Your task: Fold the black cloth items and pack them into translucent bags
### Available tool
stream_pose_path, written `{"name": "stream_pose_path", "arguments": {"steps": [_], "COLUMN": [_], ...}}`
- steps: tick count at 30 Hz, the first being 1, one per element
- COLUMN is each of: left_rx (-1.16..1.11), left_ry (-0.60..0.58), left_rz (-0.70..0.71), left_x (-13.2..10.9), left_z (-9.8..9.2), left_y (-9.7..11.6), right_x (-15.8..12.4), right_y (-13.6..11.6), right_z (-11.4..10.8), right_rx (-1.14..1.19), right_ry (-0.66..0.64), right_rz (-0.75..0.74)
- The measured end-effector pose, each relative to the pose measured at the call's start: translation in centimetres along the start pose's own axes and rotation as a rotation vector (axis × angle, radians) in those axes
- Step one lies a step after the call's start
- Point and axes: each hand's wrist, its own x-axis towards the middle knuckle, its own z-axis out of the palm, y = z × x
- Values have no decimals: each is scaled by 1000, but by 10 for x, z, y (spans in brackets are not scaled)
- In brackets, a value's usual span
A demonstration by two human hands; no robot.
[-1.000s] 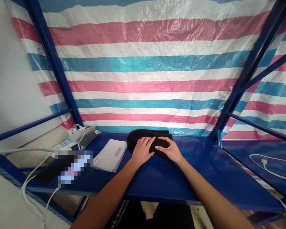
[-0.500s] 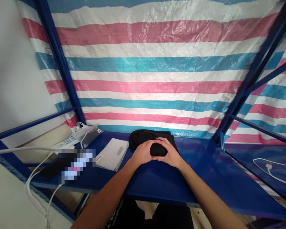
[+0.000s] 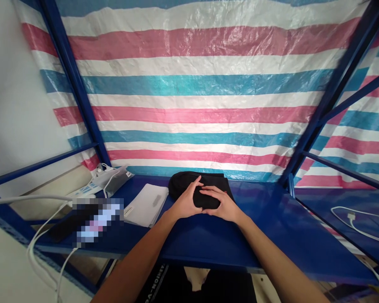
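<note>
A folded bundle of black cloth [image 3: 180,184] lies on the blue shelf [image 3: 205,248] in front of me. My left hand [image 3: 187,203] is at its near left side, fingers stretched and thumb toward the right. My right hand [image 3: 221,204] curves in from the right, its fingers spread. Both thumbs meet at the near side, and the fingertips come close together at the far side, so black cloth shows through the gap. Neither hand grips anything that I can see; whether the palms touch the cloth is unclear.
White folded papers or envelopes [image 3: 148,204] lie left of the cloth. Farther left are a blurred-out lit device, a dark object, white cables [image 3: 34,248] and a grey pouch [image 3: 117,180]. Blue metal posts [image 3: 72,80] stand at both sides, with a striped plastic sheet [image 3: 196,113] behind.
My left fingers have lifted and straightened, and the right fingers have dropped slightly below them. The black cloth stays in place; the whole view has shifted slightly.
</note>
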Motion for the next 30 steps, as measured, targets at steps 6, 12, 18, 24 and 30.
{"name": "stream_pose_path", "arguments": {"steps": [6, 12, 18, 24, 30], "left_rx": [-19, 169, 743, 765, 831], "left_ry": [-17, 127, -90, -384, -421], "left_rz": [-15, -21, -459, -458, -443], "left_x": [1, -3, -25, -39, -36], "left_z": [-4, -49, -124, -148, -150], "left_y": [6, 11, -38, -66, -69], "right_x": [3, 2, 1, 1, 0], "right_y": [2, 16, 27, 30, 30], "right_z": [-2, -10, -14, -9, -9], "right_rx": [134, 192, 165, 122, 92], "right_ry": [91, 274, 373, 334, 317], "right_rz": [107, 296, 395, 348, 332]}}
